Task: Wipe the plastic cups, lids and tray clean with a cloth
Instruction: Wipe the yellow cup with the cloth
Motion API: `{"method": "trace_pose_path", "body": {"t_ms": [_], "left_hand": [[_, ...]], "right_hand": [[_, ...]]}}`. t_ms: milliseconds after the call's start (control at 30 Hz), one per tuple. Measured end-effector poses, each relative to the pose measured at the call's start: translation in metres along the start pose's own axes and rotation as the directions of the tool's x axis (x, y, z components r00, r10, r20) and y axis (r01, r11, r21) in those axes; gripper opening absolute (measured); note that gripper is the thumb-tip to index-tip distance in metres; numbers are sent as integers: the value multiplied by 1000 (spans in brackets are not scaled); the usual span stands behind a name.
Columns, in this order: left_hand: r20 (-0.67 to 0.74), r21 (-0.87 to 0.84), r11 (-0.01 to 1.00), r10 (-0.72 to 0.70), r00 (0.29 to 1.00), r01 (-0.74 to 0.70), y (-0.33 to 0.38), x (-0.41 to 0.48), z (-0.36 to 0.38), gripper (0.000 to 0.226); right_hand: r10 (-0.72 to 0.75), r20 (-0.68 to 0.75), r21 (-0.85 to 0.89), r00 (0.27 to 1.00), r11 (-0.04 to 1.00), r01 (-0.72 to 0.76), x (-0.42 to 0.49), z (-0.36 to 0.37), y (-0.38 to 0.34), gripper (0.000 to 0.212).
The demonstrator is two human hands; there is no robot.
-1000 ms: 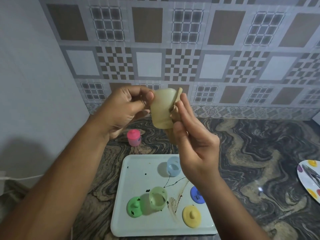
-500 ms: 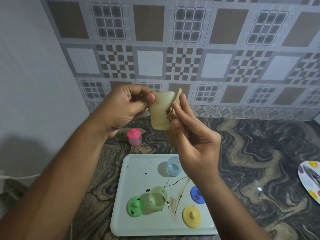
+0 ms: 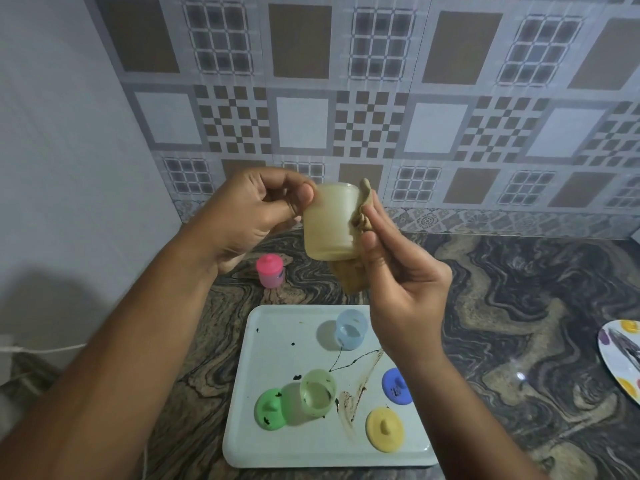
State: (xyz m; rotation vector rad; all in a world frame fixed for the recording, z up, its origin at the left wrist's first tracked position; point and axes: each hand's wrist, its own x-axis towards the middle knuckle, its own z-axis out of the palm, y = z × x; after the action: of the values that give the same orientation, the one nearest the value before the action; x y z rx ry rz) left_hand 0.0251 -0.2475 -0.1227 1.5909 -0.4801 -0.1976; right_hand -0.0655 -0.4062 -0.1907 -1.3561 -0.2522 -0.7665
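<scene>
Centre frame: left hand [image 3: 249, 216] pinches yellow cup [image 3: 329, 223]; right hand [image 3: 405, 282] grip clamps cloth [image 3: 350, 277] against its wall. Best: rotate cup under even pressure.

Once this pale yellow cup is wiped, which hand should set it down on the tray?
Left, likely. The left hand grips the pale yellow cup near its top; the right hand is occupied pinching the cloth against the cup's side.

no readable text, labels or numbers anywhere.
</scene>
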Motion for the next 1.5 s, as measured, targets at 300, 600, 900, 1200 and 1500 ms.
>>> {"method": "trace_pose_path", "body": {"t_ms": [300, 600, 900, 1200, 1500], "left_hand": [[-24, 48, 999, 25, 999, -24, 8, -4, 6, 15], [-49, 261, 961, 110, 993, -93, 6, -5, 10, 11], [32, 134, 990, 43, 999, -47, 5, -8, 9, 15], [18, 168, 973, 156, 988, -156, 13, -11, 17, 24], [-8, 254, 951, 183, 983, -175, 12, -6, 19, 10]], "right_hand": [[-11, 54, -200, 998, 979, 22, -3, -6, 6, 91], [-231, 107, -438, 967, 862, 254, -4, -8, 22, 72], [-155, -41, -256, 987, 956, 140, -7, -14, 34, 80], [-378, 35, -490, 925, 800, 345, -6, -11, 25, 75], [-386, 139, -578, 912, 716, 391, -4, -8, 27, 67]]}}
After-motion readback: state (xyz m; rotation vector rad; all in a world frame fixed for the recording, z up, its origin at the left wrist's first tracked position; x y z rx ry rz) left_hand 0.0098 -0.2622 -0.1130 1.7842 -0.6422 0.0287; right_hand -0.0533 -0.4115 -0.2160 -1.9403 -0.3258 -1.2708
